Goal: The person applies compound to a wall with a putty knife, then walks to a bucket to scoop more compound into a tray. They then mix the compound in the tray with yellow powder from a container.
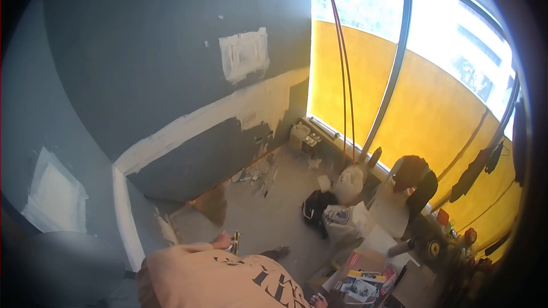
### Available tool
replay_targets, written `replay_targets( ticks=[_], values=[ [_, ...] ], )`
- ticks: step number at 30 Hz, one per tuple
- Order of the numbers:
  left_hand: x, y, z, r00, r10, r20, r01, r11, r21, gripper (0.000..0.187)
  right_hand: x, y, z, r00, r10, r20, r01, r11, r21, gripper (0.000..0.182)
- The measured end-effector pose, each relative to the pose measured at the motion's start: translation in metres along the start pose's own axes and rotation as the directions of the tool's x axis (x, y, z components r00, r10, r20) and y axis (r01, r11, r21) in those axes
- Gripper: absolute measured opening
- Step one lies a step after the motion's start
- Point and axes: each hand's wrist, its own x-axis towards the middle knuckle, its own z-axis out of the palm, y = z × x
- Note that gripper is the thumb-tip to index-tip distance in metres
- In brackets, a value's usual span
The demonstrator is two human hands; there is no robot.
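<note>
Fingers of one hand (pixel 224 241), which looks to be the left though the sleeve hides the wrist, close around a slim metal tool (pixel 236 242), perhaps a scraper, held upright just above the peach sweatshirt (pixel 228 279). At the bottom edge a second hand (pixel 318 300) shows only its fingertips, so I cannot tell whether it grips anything. The tool hangs over the bare concrete floor (pixel 268 217), near the grey wall (pixel 171 80) with its pale filler band (pixel 200 122). Scraping well here probably means a low blade angle and steady pressure along the patch edge. Farther out sit a black bag (pixel 315 205), a white sack (pixel 349 182) with contents unseen, and a carton of papers (pixel 362 285) beside the yellow-screened window (pixel 434 114).
</note>
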Motion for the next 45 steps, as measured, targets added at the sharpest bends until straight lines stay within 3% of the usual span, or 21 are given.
replay_targets(
  ticks=[2,4,5,6,7,8,9,10,12,13,14,17,19,23,28,31,37,40,42,44,45],
  values=[
    [-0.015,0.005,-0.006,1.000,0.011,-0.011,-0.010,1.000,0.015,0.055,-0.002,0.005,-0.003,0.999,0.001,0.038,-0.004,0.998,0.064,0.019],
    [-0.027,0.001,-0.006,0.993,-0.020,-0.119,0.014,0.999,-0.050,0.057,0.003,0.011,-0.009,0.996,-0.010,0.085,-0.004,0.985,0.170,0.018],
    [-0.029,-0.001,-0.007,0.992,0.002,-0.127,-0.004,1.000,-0.021,0.059,0.006,0.020,-0.015,0.953,-0.239,0.186,0.262,0.958,-0.114,0.013],
    [-0.033,-0.003,-0.007,0.989,-0.016,-0.147,0.011,0.999,-0.037,0.060,0.014,0.024,-0.019,0.981,-0.136,0.137,0.153,0.981,-0.120,0.014],
    [-0.030,-0.001,-0.010,0.988,-0.021,-0.154,0.015,0.999,-0.040,0.061,-0.001,0.012,-0.010,0.974,-0.190,0.123,0.211,0.960,-0.187,0.022],
    [-0.008,-0.014,-0.007,0.987,0.012,-0.163,-0.007,0.999,0.035,0.060,0.049,0.070,-0.020,0.825,-0.539,0.167,0.561,0.818,-0.128,0.029],
    [0.012,-0.032,0.001,0.987,0.056,-0.152,-0.039,0.992,0.116,0.060,-0.005,0.015,-0.009,0.956,-0.247,0.158,0.280,0.932,-0.232,0.031],
    [0.006,-0.021,-0.007,0.979,-0.021,-0.204,0.011,0.999,-0.047,0.055,-0.013,0.016,-0.006,0.964,-0.259,0.062,0.265,0.920,-0.289,0.030],
    [-0.015,0.029,-0.037,0.991,0.046,-0.130,-0.079,0.960,-0.268,0.045,-0.051,0.002,-0.005,0.969,-0.245,-0.024,0.231,0.939,-0.254,0.025],
    [0.009,0.025,-0.033,0.978,0.141,-0.154,-0.172,0.963,-0.208,0.044,-0.056,0.006,-0.015,0.994,-0.106,-0.001,0.106,0.994,0.030,0.024],
    [0.027,0.024,-0.030,0.951,0.233,-0.205,-0.267,0.951,-0.158,0.044,-0.071,0.000,-0.016,0.993,-0.092,-0.073,0.092,0.996,-0.009,0.023],
    [0.019,0.120,-0.054,0.929,0.299,-0.219,-0.324,0.942,-0.085,0.045,-0.095,-0.002,-0.030,0.983,-0.048,-0.177,0.048,0.999,-0.001,0.022],
    [0.037,0.163,-0.060,0.843,0.495,-0.210,-0.505,0.863,0.008,0.045,-0.094,0.005,-0.040,0.977,-0.049,-0.208,0.068,0.994,0.090,0.019],
    [0.029,0.302,-0.072,0.723,0.686,-0.084,-0.691,0.719,-0.071,0.044,-0.080,-0.028,-0.052,0.923,-0.176,-0.341,0.244,0.955,0.168,0.021],
    [0.070,0.448,-0.036,0.429,0.881,0.198,-0.885,0.454,-0.104,0.038,-0.075,-0.098,-0.041,0.848,-0.260,-0.462,0.377,0.909,0.180,0.021],
    [0.082,0.536,0.002,0.316,0.860,0.399,-0.923,0.377,-0.080,0.041,-0.073,-0.104,-0.026,0.842,-0.197,-0.502,0.336,0.920,0.203,0.022],
    [0.082,0.652,0.077,0.130,0.773,0.621,-0.939,0.297,-0.174,0.044,-0.098,-0.088,0.024,0.833,0.047,-0.552,0.192,0.910,0.367,0.024],
    [0.057,0.681,0.079,-0.024,0.719,0.695,-0.918,0.259,-0.299,0.044,-0.105,-0.104,0.060,0.805,0.056,-0.591,0.210,0.904,0.372,0.031],
    [0.028,0.690,0.072,-0.140,0.642,0.754,-0.913,0.210,-0.349,0.034,-0.100,-0.134,0.086,0.774,-0.088,-0.627,0.327,0.903,0.277,0.035],
    [0.003,0.685,0.067,-0.286,0.577,0.765,-0.867,0.184,-0.462,0.029,-0.092,-0.172,0.110,0.728,-0.129,-0.673,0.299,0.943,0.143,0.051],
    [-0.002,0.678,0.074,-0.334,0.526,0.782,-0.837,0.217,-0.503,0.028,-0.093,-0.192,0.120,0.707,-0.107,-0.699,0.308,0.936,0.168,0.051]
  ],
)
